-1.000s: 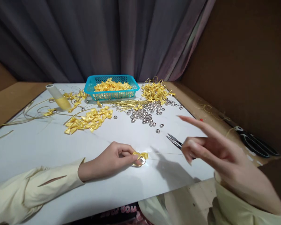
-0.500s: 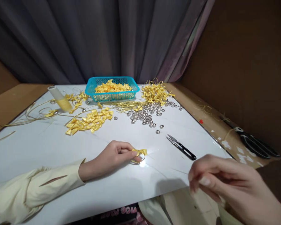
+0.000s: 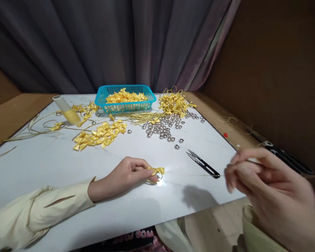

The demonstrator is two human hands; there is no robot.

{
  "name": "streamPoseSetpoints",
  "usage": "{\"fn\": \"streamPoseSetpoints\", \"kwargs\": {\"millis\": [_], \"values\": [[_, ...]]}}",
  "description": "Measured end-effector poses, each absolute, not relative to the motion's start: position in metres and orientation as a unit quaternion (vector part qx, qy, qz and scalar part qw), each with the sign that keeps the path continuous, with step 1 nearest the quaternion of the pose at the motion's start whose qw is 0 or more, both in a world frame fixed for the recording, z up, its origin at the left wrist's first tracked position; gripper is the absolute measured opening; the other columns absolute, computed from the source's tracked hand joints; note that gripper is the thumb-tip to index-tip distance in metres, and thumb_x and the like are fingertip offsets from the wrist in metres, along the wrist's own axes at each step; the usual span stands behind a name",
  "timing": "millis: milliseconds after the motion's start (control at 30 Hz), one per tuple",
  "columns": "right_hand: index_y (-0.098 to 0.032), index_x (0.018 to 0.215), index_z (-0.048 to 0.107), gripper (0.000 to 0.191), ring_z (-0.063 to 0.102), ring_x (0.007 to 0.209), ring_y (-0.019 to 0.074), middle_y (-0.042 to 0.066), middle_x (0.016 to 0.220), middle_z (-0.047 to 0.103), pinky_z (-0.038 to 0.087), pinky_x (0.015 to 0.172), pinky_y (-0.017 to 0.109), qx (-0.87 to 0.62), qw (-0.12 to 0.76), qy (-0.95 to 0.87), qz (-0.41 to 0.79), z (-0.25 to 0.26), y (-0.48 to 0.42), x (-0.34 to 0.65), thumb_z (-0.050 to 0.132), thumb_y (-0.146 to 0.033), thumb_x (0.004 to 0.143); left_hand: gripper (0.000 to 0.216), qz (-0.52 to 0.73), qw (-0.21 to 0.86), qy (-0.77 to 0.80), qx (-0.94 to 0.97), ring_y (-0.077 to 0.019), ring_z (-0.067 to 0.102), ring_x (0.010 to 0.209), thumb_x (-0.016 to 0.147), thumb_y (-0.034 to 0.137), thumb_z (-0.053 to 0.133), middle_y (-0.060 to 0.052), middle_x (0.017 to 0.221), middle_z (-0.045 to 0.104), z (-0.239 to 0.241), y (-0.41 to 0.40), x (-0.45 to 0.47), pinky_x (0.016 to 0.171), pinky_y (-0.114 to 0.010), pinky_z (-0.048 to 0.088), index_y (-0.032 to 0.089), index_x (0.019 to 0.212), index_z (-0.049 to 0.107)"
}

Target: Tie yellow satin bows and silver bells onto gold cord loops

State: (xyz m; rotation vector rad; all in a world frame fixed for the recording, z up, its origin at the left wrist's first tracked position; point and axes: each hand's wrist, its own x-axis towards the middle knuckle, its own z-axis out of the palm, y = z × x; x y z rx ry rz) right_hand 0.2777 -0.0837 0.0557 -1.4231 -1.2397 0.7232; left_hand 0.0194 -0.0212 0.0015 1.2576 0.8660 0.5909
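Observation:
My left hand [image 3: 132,175] rests low over the white tabletop, thumb and fingers pinched on a small yellow ribbon bow [image 3: 160,170]. A loop of gold cord [image 3: 153,181] hangs below the bow by the fingertips. A very thin thread [image 3: 204,175] runs from near the bow toward the right. At its far end my right hand [image 3: 265,182] is raised beyond the table edge, fingers closed on the thread, slightly blurred. Whether a needle is also in those fingers cannot be made out. Black-handled thread snips [image 3: 203,163] lie between the hands, under the thread's line.
A turquoise basket [image 3: 101,104] of yellow bows stands at the back. Loose bows [image 3: 101,134], silver beads [image 3: 160,129], gold cords [image 3: 147,118] and a pile of corded bows [image 3: 174,102] lie before it. A tilted thread spool [image 3: 68,111] stands left; large scissors [image 3: 286,157] lie right.
My right hand has moved up and to the right, drawing the thread straighter, and now covers part of the large scissors. My left hand and the bow have stayed in place.

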Motion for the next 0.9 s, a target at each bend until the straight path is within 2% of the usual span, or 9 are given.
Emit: {"fn": "streamPoseSetpoints", "kwargs": {"millis": [167,267,400,533,633,733,900], "values": [[-0.026,0.100,0.043,0.011,0.047,0.058,0.0126,-0.003,0.063,0.057,0.038,0.050,0.021,-0.503,0.486,-0.620,0.355,0.049,-0.065,0.259,0.049,-0.029,0.092,0.020,0.266,0.688,0.388,0.553,-0.0222,0.070,0.085,0.081,0.028,0.064,-0.012,0.087,0.075,0.002,-0.021,0.020,0.080,-0.030,0.053,0.009,0.078,0.069],[-0.026,0.103,0.036,0.010,0.048,0.058,0.0120,0.000,0.075,0.059,0.042,0.054,0.022,-0.471,0.433,-0.683,0.352,0.039,-0.062,0.251,0.040,-0.022,0.094,0.020,0.267,0.686,0.391,0.552,-0.0214,0.070,0.084,0.082,0.027,0.063,-0.012,0.086,0.075,0.002,-0.021,0.020,0.079,-0.028,0.053,0.009,0.079,0.070],[-0.024,0.105,0.032,0.014,0.056,0.061,0.0142,0.001,0.076,0.061,0.045,0.059,0.026,-0.513,0.362,-0.725,0.282,0.026,-0.052,0.250,0.034,-0.017,0.093,0.018,0.272,0.688,0.389,0.549,-0.0210,0.070,0.084,0.082,0.026,0.063,-0.011,0.085,0.076,0.002,-0.021,0.020,0.078,-0.028,0.053,0.009,0.078,0.070],[-0.020,0.107,0.042,0.017,0.062,0.080,0.0215,0.009,0.092,0.065,0.047,0.066,0.032,-0.607,0.308,-0.726,0.099,0.013,-0.038,0.268,0.041,-0.023,0.090,0.018,0.273,0.695,0.386,0.542,-0.0210,0.070,0.082,0.082,0.026,0.063,-0.011,0.084,0.076,0.002,-0.021,0.020,0.078,-0.028,0.054,0.010,0.077,0.070],[-0.016,0.101,0.054,0.021,0.058,0.091,0.0295,0.014,0.095,0.064,0.047,0.073,0.039,-0.624,0.218,-0.750,-0.013,0.001,-0.035,0.286,0.047,-0.029,0.087,0.018,0.275,0.695,0.387,0.541,-0.0213,0.070,0.083,0.081,0.026,0.064,-0.011,0.085,0.076,0.002,-0.022,0.020,0.078,-0.029,0.054,0.010,0.077,0.071],[-0.015,0.093,0.060,0.017,0.058,0.086,0.0276,0.013,0.094,0.063,0.047,0.070,0.037,-0.629,0.133,-0.766,-0.025,-0.007,-0.038,0.297,0.047,-0.024,0.086,0.019,0.270,0.682,0.391,0.556,-0.0216,0.070,0.084,0.081,0.027,0.064,-0.011,0.086,0.076,0.002,-0.022,0.019,0.078,-0.029,0.053,0.010,0.079,0.072],[-0.017,0.087,0.061,0.014,0.060,0.081,0.0235,0.010,0.096,0.063,0.041,0.054,0.029,-0.667,0.068,-0.739,-0.071,-0.009,-0.040,0.290,0.047,-0.016,0.085,0.019,0.270,0.683,0.392,0.554,-0.0214,0.070,0.085,0.081,0.027,0.064,-0.010,0.086,0.076,0.003,-0.022,0.019,0.079,-0.029,0.053,0.011,0.078,0.073]]}}
